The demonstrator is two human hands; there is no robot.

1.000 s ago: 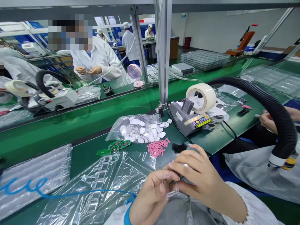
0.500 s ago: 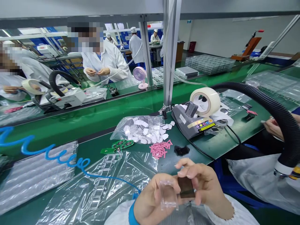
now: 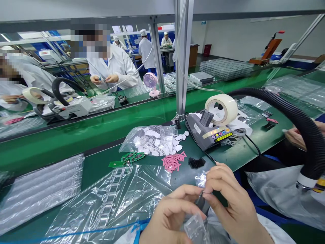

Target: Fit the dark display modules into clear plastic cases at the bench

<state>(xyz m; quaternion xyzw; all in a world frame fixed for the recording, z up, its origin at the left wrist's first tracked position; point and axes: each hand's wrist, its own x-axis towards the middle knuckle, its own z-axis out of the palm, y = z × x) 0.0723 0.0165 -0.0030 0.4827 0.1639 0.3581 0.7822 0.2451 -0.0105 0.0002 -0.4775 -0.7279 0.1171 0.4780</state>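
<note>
My left hand is closed, with a small clear plastic frame low in its grip. Its thumb and forefinger also hold a thin dark panel, seen nearly edge-on. My right hand pinches at the upper edge of that panel, and the two hands' fingertips almost meet there. A shiny piece of clear film sticks out by the right fingertips; where it joins the panel is hidden. A blue band with a cord circles my left wrist.
Ahead lie pink strips, black pieces, a bag of white pieces and green circuit boards. Clear frames on plastic sheeting are at left. A tape dispenser and black hose stand right, near a co-worker's hand.
The dark panel has turned edge-on and is now between both hands. The clear frame has dropped lower in my left hand. Shiny film shows by my right fingertips. The blue cord has swung down.
</note>
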